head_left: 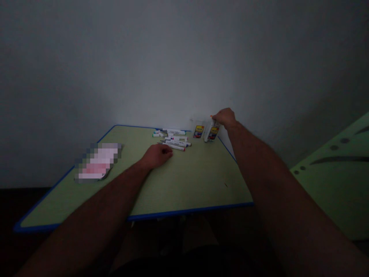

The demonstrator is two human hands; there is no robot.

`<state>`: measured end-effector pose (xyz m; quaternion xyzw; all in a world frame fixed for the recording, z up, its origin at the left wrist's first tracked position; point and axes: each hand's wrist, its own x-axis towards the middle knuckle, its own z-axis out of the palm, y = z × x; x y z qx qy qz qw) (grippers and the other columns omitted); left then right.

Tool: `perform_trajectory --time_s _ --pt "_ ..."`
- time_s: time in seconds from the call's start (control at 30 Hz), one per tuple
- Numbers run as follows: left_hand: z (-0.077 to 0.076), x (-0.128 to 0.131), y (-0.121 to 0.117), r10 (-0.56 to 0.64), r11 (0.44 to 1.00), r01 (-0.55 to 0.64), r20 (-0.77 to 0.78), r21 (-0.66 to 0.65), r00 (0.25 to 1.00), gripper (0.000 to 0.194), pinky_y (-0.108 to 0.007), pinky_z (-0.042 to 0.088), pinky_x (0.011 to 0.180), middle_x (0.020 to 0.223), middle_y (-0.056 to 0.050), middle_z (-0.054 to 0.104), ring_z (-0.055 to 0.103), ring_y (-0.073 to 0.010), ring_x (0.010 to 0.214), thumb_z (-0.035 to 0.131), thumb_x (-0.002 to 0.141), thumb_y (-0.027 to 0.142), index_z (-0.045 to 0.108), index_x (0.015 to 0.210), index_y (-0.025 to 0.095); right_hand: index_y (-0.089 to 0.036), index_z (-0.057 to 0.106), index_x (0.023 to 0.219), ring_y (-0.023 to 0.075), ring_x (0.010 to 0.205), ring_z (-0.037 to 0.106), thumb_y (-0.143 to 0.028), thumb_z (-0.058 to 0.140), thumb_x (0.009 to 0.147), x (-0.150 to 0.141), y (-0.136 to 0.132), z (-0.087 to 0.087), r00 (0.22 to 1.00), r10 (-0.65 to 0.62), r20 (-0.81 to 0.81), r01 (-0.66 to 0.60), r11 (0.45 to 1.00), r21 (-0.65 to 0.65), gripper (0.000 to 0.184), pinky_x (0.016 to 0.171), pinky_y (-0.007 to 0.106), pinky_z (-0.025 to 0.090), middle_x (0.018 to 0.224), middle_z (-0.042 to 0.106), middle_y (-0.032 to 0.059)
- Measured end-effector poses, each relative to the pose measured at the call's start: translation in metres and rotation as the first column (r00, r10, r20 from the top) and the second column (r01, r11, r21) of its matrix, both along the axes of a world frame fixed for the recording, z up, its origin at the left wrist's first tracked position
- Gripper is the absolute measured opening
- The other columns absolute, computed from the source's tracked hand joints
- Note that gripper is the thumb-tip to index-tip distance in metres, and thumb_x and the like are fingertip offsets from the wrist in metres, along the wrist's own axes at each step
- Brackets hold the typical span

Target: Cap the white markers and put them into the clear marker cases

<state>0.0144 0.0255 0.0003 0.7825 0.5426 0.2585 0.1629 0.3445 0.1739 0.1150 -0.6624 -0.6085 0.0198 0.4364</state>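
My left hand (158, 156) rests on the table with its fingers loosely curled and no object visible in them. Just beyond it lies a loose group of white markers (175, 143) with variously coloured ends. Farther right, my right hand (226, 117) reaches to the back edge, its fingers closed at the top of a white marker (210, 129) with an orange end. That marker leans at a clear plastic case (213, 133) with a yellow and blue label; whether it is inside or in front is unclear. A similar clear case (198, 131) stands upright to the left.
The pale green table (184, 184) has a blue rim and stands against a grey wall (173, 57). A blurred-out flat object (99, 161), perhaps a phone, lies on the left side. A green panel (340, 177) with dark markings rises at the right.
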Motion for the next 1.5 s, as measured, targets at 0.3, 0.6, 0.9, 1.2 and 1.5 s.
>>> perform_trajectory --time_s 0.3,0.6,0.9,1.2,1.5 --pt "-0.002 0.0 0.001 0.011 1.0 -0.011 0.02 -0.006 1.0 0.028 -0.032 0.051 0.081 0.095 -0.006 0.076 0.068 -0.02 0.087 0.062 0.082 0.037 0.077 0.098 0.021 -0.016 0.06 0.063 0.0334 0.103 0.064 -0.008 0.082 0.054 -0.006 -0.012 0.007 0.999 -0.032 0.027 0.034 0.997 -0.073 0.025 0.082 0.043 0.056 0.071 0.06 0.007" --pt "-0.001 0.0 0.001 0.005 1.0 -0.005 0.006 0.002 1.0 0.027 -0.033 0.051 0.082 0.097 -0.007 0.077 0.068 -0.0207 0.087 0.062 0.082 0.037 0.077 0.098 0.02 -0.015 0.064 0.068 0.0254 0.086 0.065 -0.016 0.074 0.067 -0.023 -0.035 0.009 0.994 -0.101 0.043 0.098 0.994 0.054 0.01 0.085 0.044 0.055 0.071 0.062 0.0064" --pt "0.008 -0.01 0.001 0.271 0.963 -0.271 -0.019 0.007 0.962 0.026 -0.032 0.051 0.081 0.098 -0.007 0.078 0.07 -0.023 0.09 0.061 0.082 0.035 0.078 0.095 0.021 -0.02 0.064 0.065 0.02 0.074 0.064 -0.021 0.067 0.074 -0.067 -0.08 -0.022 0.994 -0.034 -0.099 0.045 0.992 0.118 0.01 0.081 0.036 0.053 0.071 0.067 0.0043" --pt "0.008 -0.028 0.008 0.444 0.896 -0.443 0.018 -0.021 0.896 0.026 -0.036 0.051 0.088 0.106 -0.012 0.076 0.069 -0.0272 0.099 0.062 0.081 0.032 0.076 0.098 0.019 -0.02 0.071 0.074 0.0206 0.082 0.07 -0.018 0.068 0.074 -0.09 -0.095 -0.087 0.966 0.138 -0.216 -0.142 0.99 -0.003 0.004 0.081 0.033 0.053 0.083 0.076 0.0046" --pt "0.009 -0.031 0.008 0.486 0.874 -0.485 0.025 -0.031 0.874 0.026 -0.034 0.051 0.091 0.109 -0.012 0.076 0.069 -0.0252 0.101 0.06 0.084 0.024 0.076 0.103 0.015 -0.019 0.077 0.089 0.0191 0.082 0.07 -0.012 0.064 0.08 -0.095 -0.102 -0.111 0.954 0.297 0.044 -0.295 0.955 -0.038 0.017 0.082 0.033 0.053 0.088 0.077 0.0053"
